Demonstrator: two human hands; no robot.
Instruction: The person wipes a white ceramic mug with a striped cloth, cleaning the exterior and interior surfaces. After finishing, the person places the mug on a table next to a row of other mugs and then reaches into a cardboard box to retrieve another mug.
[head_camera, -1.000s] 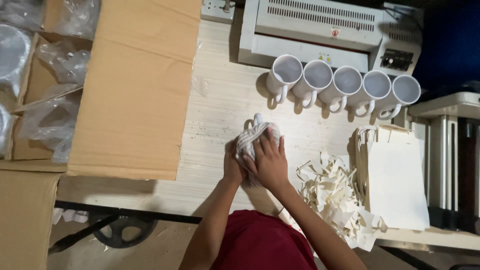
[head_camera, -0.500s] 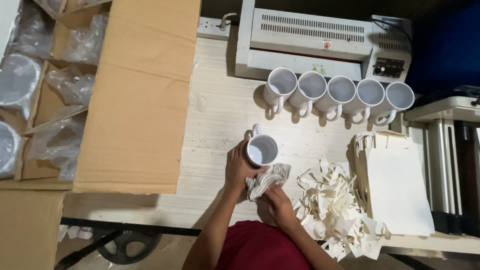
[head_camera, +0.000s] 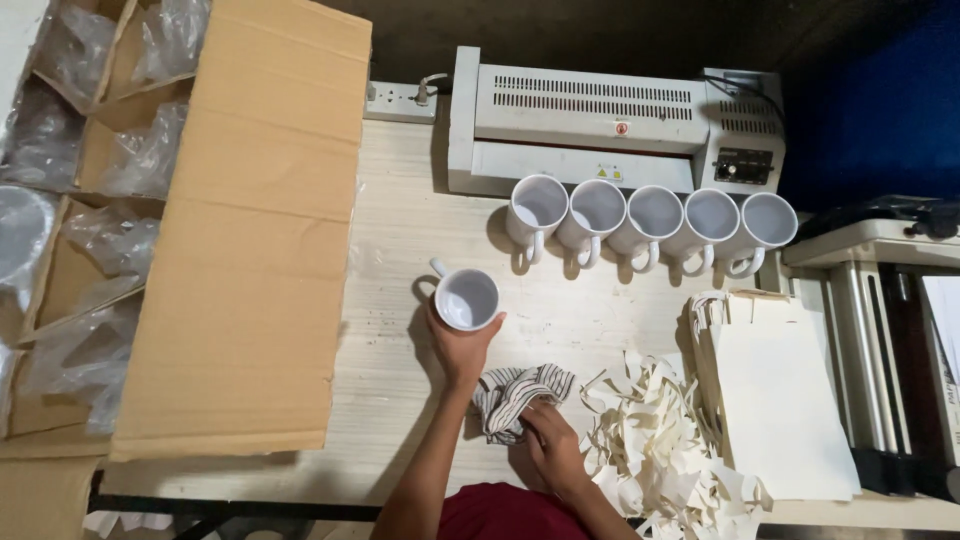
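Note:
My left hand (head_camera: 462, 348) grips a white mug (head_camera: 465, 296) from its near side; the mug stands upright on the pale wooden table (head_camera: 400, 240) with its handle pointing up-left. My right hand (head_camera: 548, 440) rests on a striped grey-and-white cloth (head_camera: 515, 394) lying crumpled on the table near my body. Farther back, a row of several white mugs (head_camera: 650, 215) stands side by side, handles toward me.
A grey laminating machine (head_camera: 600, 125) and a power strip (head_camera: 398, 101) sit at the table's back. A large cardboard box flap (head_camera: 250, 230) covers the left, with plastic-wrapped items in compartments (head_camera: 70, 200). Paper scraps (head_camera: 660, 450) and a stack of paper bags (head_camera: 770, 400) lie to the right.
Both hands were wiping the mug with the cloth. Now my left hand has set the mug farther out on the table, and my right hand has lowered the cloth beside it.

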